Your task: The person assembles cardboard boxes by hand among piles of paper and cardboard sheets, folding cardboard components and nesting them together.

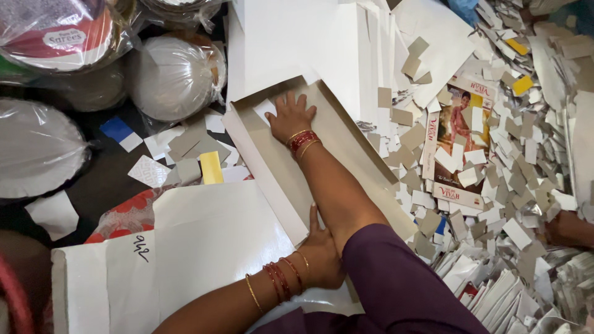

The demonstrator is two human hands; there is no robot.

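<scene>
Purple sleeve [396, 284] nearest us, on our right arm. Left hand [318, 253], bangles at the wrist, grips the near corner of a flat card tray [346, 145], thumb up along its white side wall. Beside it, white card sheets [185, 247] lie flat. Farther out, our right hand [291, 116] presses down open, fingers spread, on the tray's brown floor near the far end, touching a white scrap [265, 109]. Right of the tray, a heap of card offcuts [495, 185]. Far left, plastic-wrapped plate stacks [173, 77].
</scene>
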